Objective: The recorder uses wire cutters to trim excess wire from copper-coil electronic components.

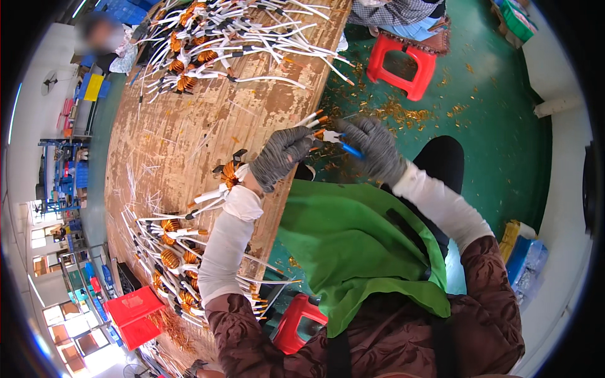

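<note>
Above the table's right edge, my gloved left hand (280, 157) is closed around the white-sleeved wire leads (309, 118) of a copper coil. The coil itself (229, 175), wound with orange-brown wire, lies by my left wrist with more white leads trailing from it. My gloved right hand (376, 151) is closed on blue-handled pliers (350, 149). The jaws of the pliers meet a bare copper lead end just beyond my left fingertips. My right fingers partly cover the handles.
Piles of wired coils lie on the worn wooden table (252, 113), one far (189, 60), one near my left forearm (170, 258). Copper scraps (403, 114) litter the green floor. A red stool (413, 69) with a seated person is beyond; green cloth (359, 233) covers my lap.
</note>
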Available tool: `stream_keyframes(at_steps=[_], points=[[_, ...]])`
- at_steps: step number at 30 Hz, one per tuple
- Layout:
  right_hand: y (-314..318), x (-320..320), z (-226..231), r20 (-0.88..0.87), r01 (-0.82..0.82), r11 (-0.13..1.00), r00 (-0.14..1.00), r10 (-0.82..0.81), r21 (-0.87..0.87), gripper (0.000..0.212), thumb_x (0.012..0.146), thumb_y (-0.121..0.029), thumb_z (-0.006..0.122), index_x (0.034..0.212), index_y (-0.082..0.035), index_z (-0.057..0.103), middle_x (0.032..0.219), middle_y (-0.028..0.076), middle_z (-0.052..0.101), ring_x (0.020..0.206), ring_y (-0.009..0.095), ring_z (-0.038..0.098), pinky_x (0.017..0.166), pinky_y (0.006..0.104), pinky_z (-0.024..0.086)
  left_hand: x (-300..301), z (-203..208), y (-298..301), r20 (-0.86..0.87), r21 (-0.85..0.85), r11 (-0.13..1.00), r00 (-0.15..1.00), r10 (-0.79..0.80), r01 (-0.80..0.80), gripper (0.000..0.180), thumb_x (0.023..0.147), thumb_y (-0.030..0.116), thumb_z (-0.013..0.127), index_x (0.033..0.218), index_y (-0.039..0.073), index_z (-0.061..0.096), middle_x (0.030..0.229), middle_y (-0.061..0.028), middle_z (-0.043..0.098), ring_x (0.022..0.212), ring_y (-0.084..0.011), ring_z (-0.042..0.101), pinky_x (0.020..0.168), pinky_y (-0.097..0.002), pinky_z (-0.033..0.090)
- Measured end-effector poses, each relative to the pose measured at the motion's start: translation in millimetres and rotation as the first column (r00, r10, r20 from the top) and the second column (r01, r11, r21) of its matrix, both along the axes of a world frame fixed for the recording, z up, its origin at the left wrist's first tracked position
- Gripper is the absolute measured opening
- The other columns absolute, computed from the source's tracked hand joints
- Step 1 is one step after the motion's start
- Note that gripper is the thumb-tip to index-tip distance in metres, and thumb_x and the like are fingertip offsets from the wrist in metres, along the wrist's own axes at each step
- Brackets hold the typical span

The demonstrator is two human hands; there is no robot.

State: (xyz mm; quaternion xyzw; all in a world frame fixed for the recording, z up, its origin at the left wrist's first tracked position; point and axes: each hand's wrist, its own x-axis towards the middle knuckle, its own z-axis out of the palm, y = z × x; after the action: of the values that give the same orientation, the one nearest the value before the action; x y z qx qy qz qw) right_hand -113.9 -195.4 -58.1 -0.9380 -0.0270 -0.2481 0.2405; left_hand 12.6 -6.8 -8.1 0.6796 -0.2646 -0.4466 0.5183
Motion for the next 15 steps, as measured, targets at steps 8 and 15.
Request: stream_keyframes(at_steps=[8, 15], points=[[26, -60, -7, -0.402, 0.429, 0.072, 0.758, 0.514, 0.901, 0.050, 0.066, -0.005, 0.064, 0.115, -0.005, 0.056, 0.081, 0.000, 0.058, 0.069, 0.011, 0.052, 0.064, 0.0243, 0.044, -27, -28, -21, 0.772, 0.287, 0.958, 0.590, -0.236, 0.007, 0.044, 0.068, 0.049, 0.067, 0.086, 0.008, 0.064, 0.063, -0.0088, 0.060, 0.059, -0.0254, 0.060, 0.054, -0.0373, 0.044], [46, -73, -21, -0.287, 0.305, 0.009, 0.886, 0.365, 0.952, 0.063, 0.065, -0.003, 0.065, 0.125, -0.006, 0.049, 0.090, 0.005, 0.058, 0.081, 0.012, 0.054, 0.072, 0.0236, 0.045, -30, -35, -21, 0.822, 0.336, 0.942, 0.485, -0.299, 0.011, 0.048, 0.062, 0.054, 0.071, 0.078, 0.008, 0.066, 0.060, -0.0099, 0.061, 0.055, -0.0248, 0.060, 0.053, -0.0356, 0.045]])
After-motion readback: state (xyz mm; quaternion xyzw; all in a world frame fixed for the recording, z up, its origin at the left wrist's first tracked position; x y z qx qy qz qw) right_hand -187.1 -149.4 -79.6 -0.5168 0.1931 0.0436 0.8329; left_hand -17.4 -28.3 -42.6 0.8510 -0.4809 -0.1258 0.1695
